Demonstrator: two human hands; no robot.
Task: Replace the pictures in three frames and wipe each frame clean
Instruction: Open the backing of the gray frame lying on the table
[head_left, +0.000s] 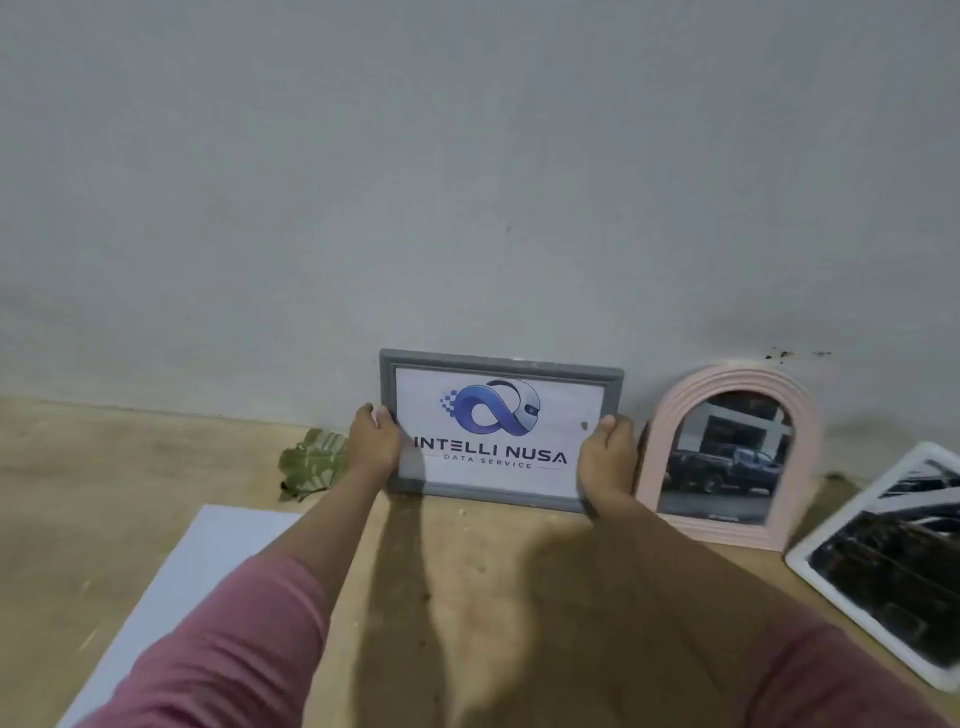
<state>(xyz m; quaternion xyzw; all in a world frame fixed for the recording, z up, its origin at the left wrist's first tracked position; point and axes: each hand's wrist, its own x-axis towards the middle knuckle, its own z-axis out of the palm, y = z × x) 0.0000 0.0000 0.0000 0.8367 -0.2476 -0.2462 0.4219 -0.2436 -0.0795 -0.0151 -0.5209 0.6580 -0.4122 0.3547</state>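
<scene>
Two hands hold the grey frame (500, 431) by its short sides: the left hand (375, 439) and the right hand (609, 457) have fingers curled round the edges. It stands on the worktop (467, 561) against the wall (467, 182) and holds a logo print. This frame seems finished; next, probably the pink arched frame (730, 457) or the white frame (883, 561), both holding car pictures.

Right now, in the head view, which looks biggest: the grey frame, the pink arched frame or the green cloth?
1. Grey frame, held upright by both hands.
2. Pink arched frame, slightly smaller.
3. Green cloth, smallest; crumpled and partly hidden by an arm.
</scene>
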